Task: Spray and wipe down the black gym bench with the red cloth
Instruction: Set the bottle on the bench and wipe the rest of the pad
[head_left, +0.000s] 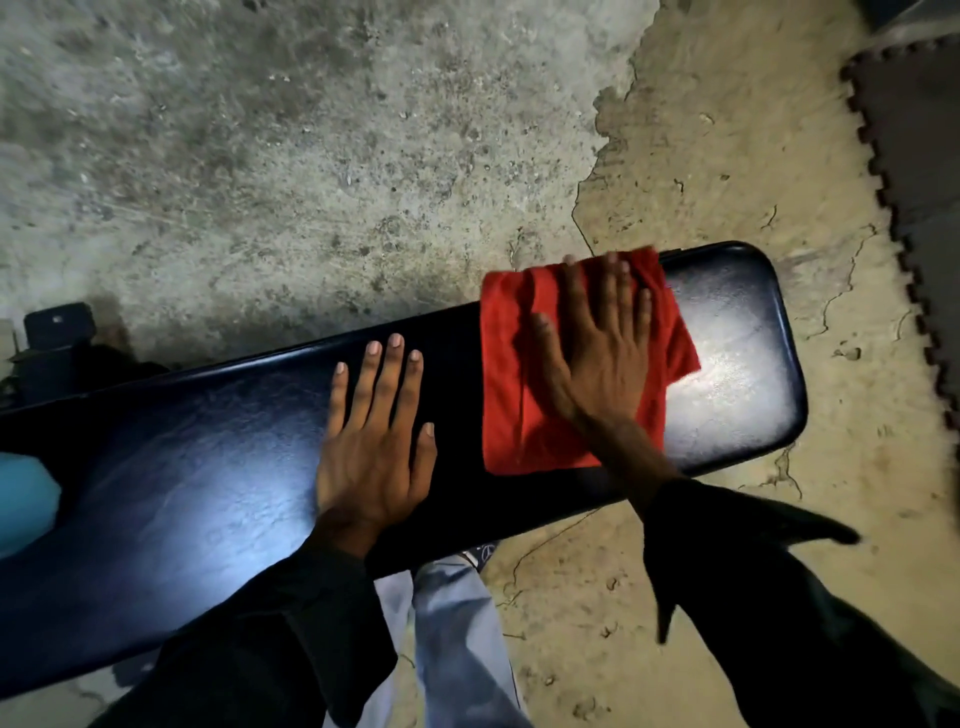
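Nearest the camera, two dark sleeves reach forward over pale trousers toward the black gym bench (208, 441), which runs slantwise across the view from lower left to upper right. The left hand (374, 447) lies palm-down on the padded surface near the middle of its length, fingers (387, 379) straight and slightly spread, holding nothing; it looks to be bracing the bench. Just beyond and to its right, the right hand (597, 353) presses flat on the red cloth (519, 395), fingers stretched out and fanned over the fabric rather than curled round it. The cloth is spread open on the surface toward the bench's far right end, one corner reaching the far edge.

The wiping step appears to be in hand: the padding beyond the cloth, at the rounded end, shows a pale misty sheen that may be spray or only glare. The next move probably calls for pushing the cloth on across that end with steady downward pressure, keeping it flat so it does not bunch, then working back along the bench.

At the left edge a light blue object (23, 499) rests on the bench; what it is cannot be told. Farther off lie the rough concrete floor (311, 156) and a dark interlocking floor mat (914, 156).
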